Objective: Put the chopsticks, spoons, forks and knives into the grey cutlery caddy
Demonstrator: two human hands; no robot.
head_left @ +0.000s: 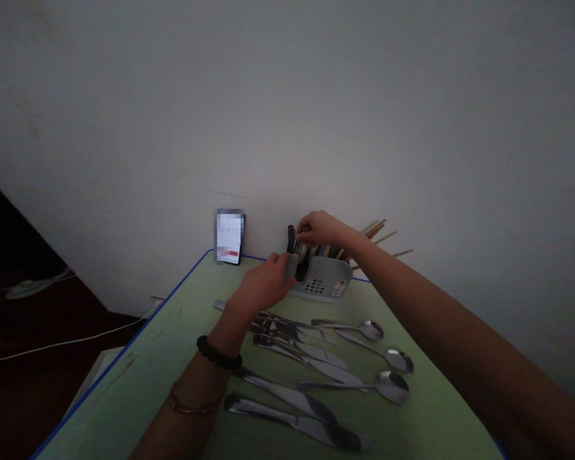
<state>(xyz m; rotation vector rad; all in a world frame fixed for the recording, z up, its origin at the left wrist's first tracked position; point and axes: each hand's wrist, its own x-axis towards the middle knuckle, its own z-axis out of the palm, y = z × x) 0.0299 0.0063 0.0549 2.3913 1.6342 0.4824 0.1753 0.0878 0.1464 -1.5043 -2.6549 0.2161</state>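
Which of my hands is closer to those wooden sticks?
Your right hand: it's over the grey holder, beside the wooden sticks. Your left hand holds the holder's left end, farther off.

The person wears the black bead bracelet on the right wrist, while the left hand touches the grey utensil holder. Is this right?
Not quite: the head view shows the black bead bracelet on the left wrist. The left hand does touch the grey utensil holder.

Hands at cutlery holder (328, 278), spoons (391, 386), knives (311, 358)
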